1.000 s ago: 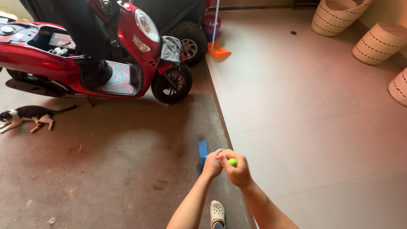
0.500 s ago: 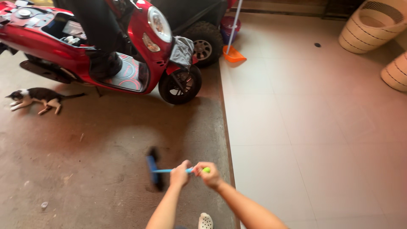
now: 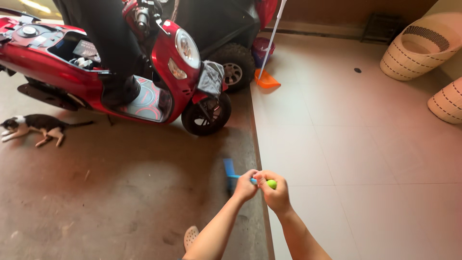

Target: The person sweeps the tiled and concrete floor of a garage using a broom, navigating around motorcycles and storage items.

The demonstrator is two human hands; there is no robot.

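Observation:
Both hands grip a blue-handled broom (image 3: pixel 230 171) with a green end cap, its blue head resting on the brown concrete floor close to the step edge. My left hand (image 3: pixel 244 186) holds the handle lower down, and my right hand (image 3: pixel 273 192) is closed around the green top end. The broom head sits just in front of my hands, to the left of the tiled floor's edge. A pale clog on my foot (image 3: pixel 191 236) shows below my left forearm.
A red scooter (image 3: pixel 144 72) stands ahead with a person's dark-trousered leg on its footboard. A black-and-white cat (image 3: pixel 31 126) lies at the left. An orange dustpan (image 3: pixel 267 79) and woven baskets (image 3: pixel 414 45) stand on the pale tiles to the right.
The broom head swept out to the left over the concrete, then came back right toward the step edge. The view shifted slightly and my foot moved left.

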